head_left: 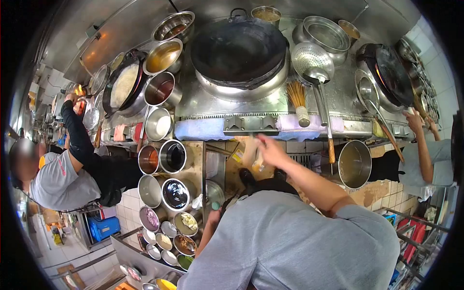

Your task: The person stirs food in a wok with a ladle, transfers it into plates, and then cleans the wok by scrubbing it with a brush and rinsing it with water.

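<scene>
In the head view my right hand (271, 150) reaches to the front of the stove, just below a metal control panel (250, 124). Its fingers are curled together and slightly blurred; what they hold, if anything, is hidden. My left hand (212, 220) hangs low beside the pots on the left, closed around a small green thing (216, 206) whose kind I cannot make out. A large black wok (238, 50) sits on the burner ahead. Right of it lie a perforated skimmer (311, 58), a ladle (317, 75) and a bamboo brush (297, 96).
Sauce pots (173, 155) and ingredient bowls (185, 223) line the left side. A deep pot (354, 164) stands at right. Folded cloths (200, 129) lie along the stove edge. One co-worker (72, 174) works at left, another (425, 154) at right, both beside woks.
</scene>
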### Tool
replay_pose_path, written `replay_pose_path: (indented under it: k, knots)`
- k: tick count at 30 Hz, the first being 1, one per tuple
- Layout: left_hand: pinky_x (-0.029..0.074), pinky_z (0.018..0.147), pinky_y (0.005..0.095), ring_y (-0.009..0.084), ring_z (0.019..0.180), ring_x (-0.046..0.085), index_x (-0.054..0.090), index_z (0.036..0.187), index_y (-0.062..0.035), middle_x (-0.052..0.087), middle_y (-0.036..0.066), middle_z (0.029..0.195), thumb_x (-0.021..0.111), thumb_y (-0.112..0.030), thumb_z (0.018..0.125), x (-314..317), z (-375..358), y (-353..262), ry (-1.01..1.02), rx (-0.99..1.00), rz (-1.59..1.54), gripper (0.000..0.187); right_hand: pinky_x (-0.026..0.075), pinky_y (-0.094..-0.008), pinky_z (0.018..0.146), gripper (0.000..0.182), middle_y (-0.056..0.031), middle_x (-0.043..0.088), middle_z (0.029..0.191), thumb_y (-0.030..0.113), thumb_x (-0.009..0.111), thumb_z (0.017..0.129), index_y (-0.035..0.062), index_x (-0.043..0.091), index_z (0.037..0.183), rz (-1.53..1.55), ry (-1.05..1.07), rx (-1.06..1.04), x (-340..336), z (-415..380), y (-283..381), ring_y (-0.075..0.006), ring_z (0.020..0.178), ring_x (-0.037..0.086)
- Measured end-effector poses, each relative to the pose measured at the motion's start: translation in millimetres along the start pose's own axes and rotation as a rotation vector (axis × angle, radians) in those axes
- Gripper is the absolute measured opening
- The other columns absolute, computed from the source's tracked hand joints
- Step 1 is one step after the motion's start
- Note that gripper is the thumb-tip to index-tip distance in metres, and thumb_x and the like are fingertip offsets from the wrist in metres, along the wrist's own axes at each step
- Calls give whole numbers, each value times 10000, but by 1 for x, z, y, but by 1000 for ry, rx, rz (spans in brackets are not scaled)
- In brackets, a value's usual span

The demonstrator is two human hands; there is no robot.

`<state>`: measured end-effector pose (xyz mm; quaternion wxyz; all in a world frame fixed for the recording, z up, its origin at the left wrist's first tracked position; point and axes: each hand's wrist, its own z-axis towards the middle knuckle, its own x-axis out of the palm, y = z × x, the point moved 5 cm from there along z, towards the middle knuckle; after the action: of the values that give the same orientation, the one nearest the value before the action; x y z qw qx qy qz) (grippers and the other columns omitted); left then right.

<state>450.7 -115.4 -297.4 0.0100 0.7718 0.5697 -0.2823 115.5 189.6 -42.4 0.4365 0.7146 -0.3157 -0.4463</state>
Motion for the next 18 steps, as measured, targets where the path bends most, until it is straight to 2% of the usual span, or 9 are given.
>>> replay_pose_path:
  k: [1,3,6,8,10,12,14,16,18]
  knots:
    - [469,772,394,303,921,639,637,991,45,657,240,927,594,-458,793,5,10,15,4,-3,2,542,456,-387,871,423,-217,570,1171,208,554,879,8,468,1242,-100,13,-37,-17,1,27,-359,1030,579]
    - [473,734,408,304,883,650,643,954,30,654,246,877,582,-404,805,22,19,13,55,579,732,463,440,-392,928,377,-203,574,1174,94,527,815,-2,500,1179,-254,-53,-304,-31,13,54,-381,1063,552]
    - [477,702,396,273,834,650,636,946,37,662,214,842,601,-327,795,19,41,34,87,279,274,396,369,-392,1022,380,-173,583,1180,120,481,832,18,500,1198,-570,-152,-715,-6,37,34,-343,1080,553]
    - [479,694,387,254,821,644,632,958,51,665,197,858,620,-322,785,13,19,22,27,152,6,411,269,-454,1087,371,-144,576,1209,182,446,850,43,541,1181,-826,-161,-752,14,60,-27,-291,1100,552]
    - [480,686,379,235,807,638,628,971,64,669,180,875,638,-318,775,-8,-10,5,-42,14,-266,429,229,-503,1085,314,-126,634,1123,146,487,806,65,637,1070,-1282,109,-470,23,92,-66,-264,1092,578]
    - [477,695,366,215,805,619,621,990,86,663,149,917,672,-352,753,-23,-31,-31,-48,230,-20,500,257,-542,1044,273,-141,676,1001,171,467,822,76,703,922,-1322,327,-203,-5,123,-33,-239,977,638]
    - [473,724,353,206,837,619,622,1017,80,659,147,957,684,-381,746,-24,-40,-40,1,123,-32,538,371,-559,937,262,-148,691,888,204,497,835,52,710,832,-1148,26,-38,-58,151,-1,-247,858,668]
    - [472,741,346,209,859,617,625,1016,78,657,151,954,681,-389,744,-20,-33,-27,-40,174,-80,543,469,-541,792,266,-187,679,908,257,570,816,25,697,848,-834,158,99,-101,183,-1,-314,832,663]
    - [470,748,349,215,870,616,624,1016,81,655,158,964,668,-384,752,-21,-35,-20,-41,107,-134,537,525,-466,712,343,-160,667,1000,319,636,825,22,651,996,-597,6,19,-139,168,16,-330,892,644]
